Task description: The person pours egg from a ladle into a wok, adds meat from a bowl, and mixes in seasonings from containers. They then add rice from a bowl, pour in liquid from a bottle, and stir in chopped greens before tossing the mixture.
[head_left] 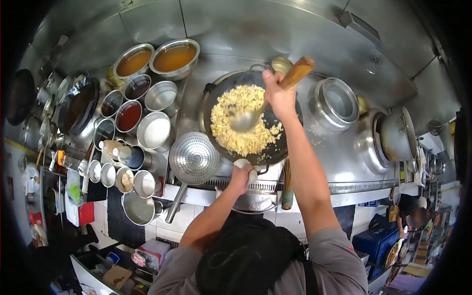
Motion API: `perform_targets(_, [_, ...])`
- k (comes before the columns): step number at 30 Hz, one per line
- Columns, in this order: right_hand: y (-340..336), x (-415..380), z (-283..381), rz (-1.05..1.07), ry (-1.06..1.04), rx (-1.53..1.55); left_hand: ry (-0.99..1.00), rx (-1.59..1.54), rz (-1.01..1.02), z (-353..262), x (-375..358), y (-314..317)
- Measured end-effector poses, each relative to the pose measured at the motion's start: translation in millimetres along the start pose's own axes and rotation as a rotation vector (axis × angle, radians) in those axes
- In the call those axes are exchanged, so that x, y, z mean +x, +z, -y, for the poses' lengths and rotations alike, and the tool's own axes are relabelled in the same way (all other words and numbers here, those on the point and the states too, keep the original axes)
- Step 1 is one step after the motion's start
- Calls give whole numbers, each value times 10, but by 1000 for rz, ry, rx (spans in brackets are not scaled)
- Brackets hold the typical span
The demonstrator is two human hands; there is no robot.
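A large dark wok (pixel 280 115) holds a heap of yellow, crumbly food (pixel 238 101), much like scrambled egg. My right hand (pixel 280 96) grips the wooden handle of a metal ladle (pixel 244 121), whose bowl rests in the food and looks blurred. My left hand (pixel 241 178) is closed around a pale folded cloth (pixel 251 176) at the near rim of the wok. Just left of the wok lies a perforated metal strainer (pixel 194 158), its handle toward me.
Two bowls of orange liquid (pixel 175 58) stand back left, above several sauce and seasoning containers (pixel 153 130). Metal pots (pixel 339 104) stand right of the wok. A wooden handle (pixel 287 187) sticks out over the front edge. Another person (pixel 413 211) is far right.
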State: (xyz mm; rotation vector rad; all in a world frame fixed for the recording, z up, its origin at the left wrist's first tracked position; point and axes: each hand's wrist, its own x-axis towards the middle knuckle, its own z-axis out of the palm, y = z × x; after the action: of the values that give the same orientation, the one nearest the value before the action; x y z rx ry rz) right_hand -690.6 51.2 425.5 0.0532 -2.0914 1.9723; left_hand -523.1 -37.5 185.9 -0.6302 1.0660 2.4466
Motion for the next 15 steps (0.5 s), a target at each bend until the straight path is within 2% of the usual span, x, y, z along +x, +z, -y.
perform_targets(1, [-108, -131, 13, 89, -110, -154, 95, -86, -160, -74, -310, 226])
perform_targets(2, [-223, -400, 270, 164, -17, -162, 109, -82, -158, -237, -431, 362])
perform_targets(3, [-309, -333, 204, 102, -78, -123, 40, -126, -149, -342, -554, 422])
perform_targets(4, [-387, -338, 192, 79, -47, -21, -47, -177, -163, -307, -679, 391])
perform_targets(6, [-493, -493, 412, 101, -34, 195, 5, -131, -25, -91, -691, 162])
perform_targets(7, [-612, -703, 679, 105, -8, 166, 33, -110, 43, 17, -698, 49])
perform_targets(8, [-778, -944, 1017, 111, -39, 182, -14, -132, -95, -163, -1396, 393])
perform_targets(9, [-940, -1158, 1217, 112, -58, 198, 36, -102, -169, -143, -1703, 545])
perform_targets(12, [-1162, -1608, 1151, 198, -160, 287, -98, -101, -204, -315, -1850, 810])
perform_targets(13, [-972, -1634, 924, 13, -85, 338, -68, -105, -171, -301, -1636, 821])
perform_targets(14, [-938, -1554, 438, -44, -198, 92, -56, -74, -131, -187, -1413, 806])
perform_targets(15, [-889, -1494, 132, -16, -150, 57, 95, 77, -124, 236, -1240, 585])
